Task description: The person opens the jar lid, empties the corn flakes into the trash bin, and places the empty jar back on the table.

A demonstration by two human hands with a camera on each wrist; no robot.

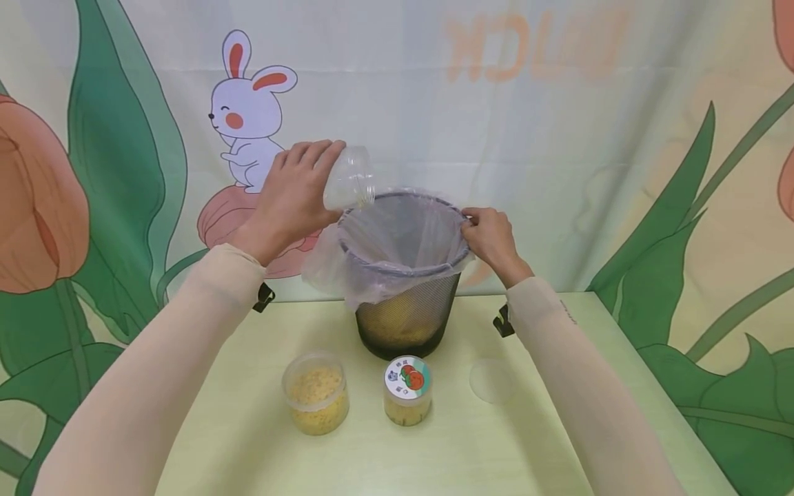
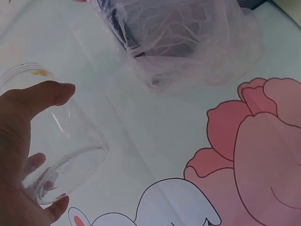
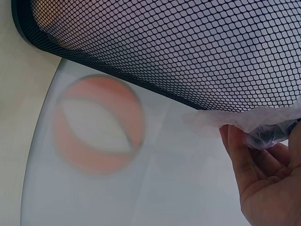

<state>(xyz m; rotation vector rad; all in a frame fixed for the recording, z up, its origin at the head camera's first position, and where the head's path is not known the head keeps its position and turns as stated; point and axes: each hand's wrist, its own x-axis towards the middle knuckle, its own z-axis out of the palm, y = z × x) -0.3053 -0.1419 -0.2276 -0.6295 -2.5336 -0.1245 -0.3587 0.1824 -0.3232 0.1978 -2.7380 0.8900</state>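
My left hand (image 1: 296,186) grips a clear plastic jar (image 1: 349,180), tipped on its side with its mouth toward the bin's left rim. In the left wrist view a bit of yellow food clings inside the mouth of the jar (image 2: 70,127). The black mesh trash bin (image 1: 409,313) is lined with a thin translucent bag (image 1: 397,231) folded over its rim. Yellowish contents show through the mesh near the bottom. On the bin's right side, my right hand (image 1: 490,238) pinches the rim and the bag; the right wrist view shows its fingers (image 3: 240,157) curled around the bag's edge.
In front of the bin stand an uncovered tub (image 1: 316,396) of yellow crumbs and a small jar (image 1: 407,399) with a tomato-picture lid. A clear round lid (image 1: 492,380) lies to their right on the table (image 1: 459,455). A printed curtain (image 1: 533,145) hangs close behind the bin.
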